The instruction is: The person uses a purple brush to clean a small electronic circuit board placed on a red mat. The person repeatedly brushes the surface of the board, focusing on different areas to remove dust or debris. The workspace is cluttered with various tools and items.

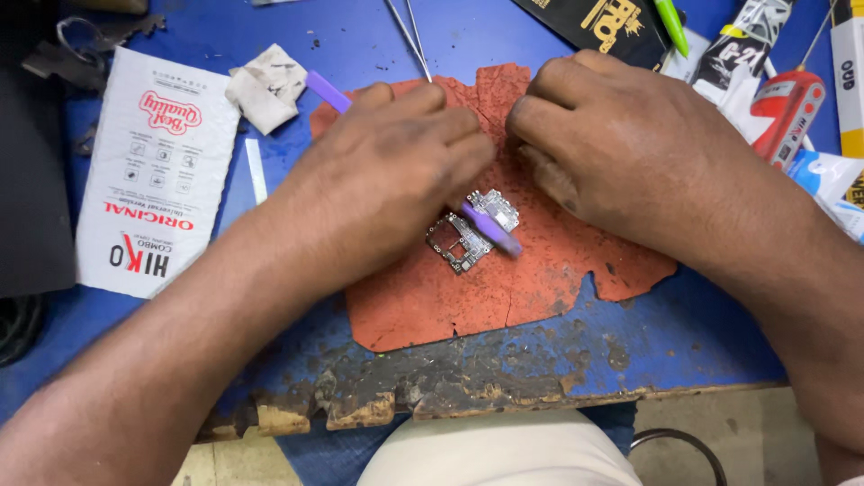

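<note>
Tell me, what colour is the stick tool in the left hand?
Purple: the stick tool, seen from the head camera.

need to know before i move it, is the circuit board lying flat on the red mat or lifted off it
Flat: the circuit board lies on the red mat, purple tool across it, held by the left hand.

Worn blue work mat [378, 40] with a charred, crumbling front edge, covering the bench. Lying directly on it: a cracked, ragged red-brown rubber pad [540, 279] at centre, a white printed paper envelope [144, 171] at left, a crumpled stained white cloth [265, 85], a narrow white plastic strip [256, 169], and adhesive tubes [783, 112] at right.
</note>
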